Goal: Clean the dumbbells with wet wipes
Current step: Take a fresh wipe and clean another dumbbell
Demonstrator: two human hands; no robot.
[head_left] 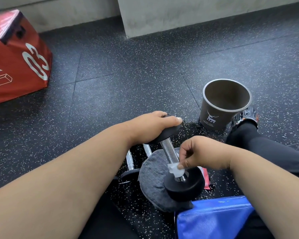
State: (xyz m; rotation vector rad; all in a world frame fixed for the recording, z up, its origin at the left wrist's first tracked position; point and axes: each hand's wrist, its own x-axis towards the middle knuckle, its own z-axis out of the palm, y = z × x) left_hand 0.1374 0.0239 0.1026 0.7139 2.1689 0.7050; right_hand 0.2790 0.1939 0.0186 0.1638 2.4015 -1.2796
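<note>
Left grip (155, 125) clamps the dumbbell (169, 152); right grip (197, 154) pinches a wipe (175, 169). Bin (212, 116) just beyond, red box (16, 57) far left; floor (119, 80) open between.

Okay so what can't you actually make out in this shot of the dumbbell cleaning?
Head view only:
- Far weight head of the dumbbell: mostly covered by the left hand.
- Other dumbbells on the floor: largely hidden behind the left forearm and the grey cloth.
- Red packet: blocked by the near weight head, label unreadable.
- Wet wipe: partly under the right hand.
</note>
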